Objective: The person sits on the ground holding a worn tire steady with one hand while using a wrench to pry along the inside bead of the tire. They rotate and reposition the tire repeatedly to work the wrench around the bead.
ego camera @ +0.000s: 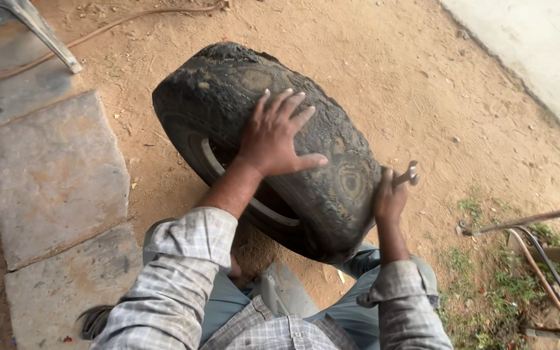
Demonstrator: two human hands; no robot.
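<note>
A worn black tyre (228, 91) stands upright on sandy ground, leaning toward my knees, its tread cracked and dusty. My left hand (273, 133) lies flat on top of the tread with the fingers spread. My right hand (389, 199) presses against the tyre's right side and grips a small metal spanner (407, 175), whose jaw end sticks out above the fist. A pale rim edge (264, 210) shows inside the tyre below my left wrist.
Flat stone slabs (53, 175) run along the left, with a metal stand leg (46, 39) and a hose (111, 26) behind. A rusty metal frame (539, 259) and some weeds sit at the right. A concrete edge (539, 58) crosses the top right.
</note>
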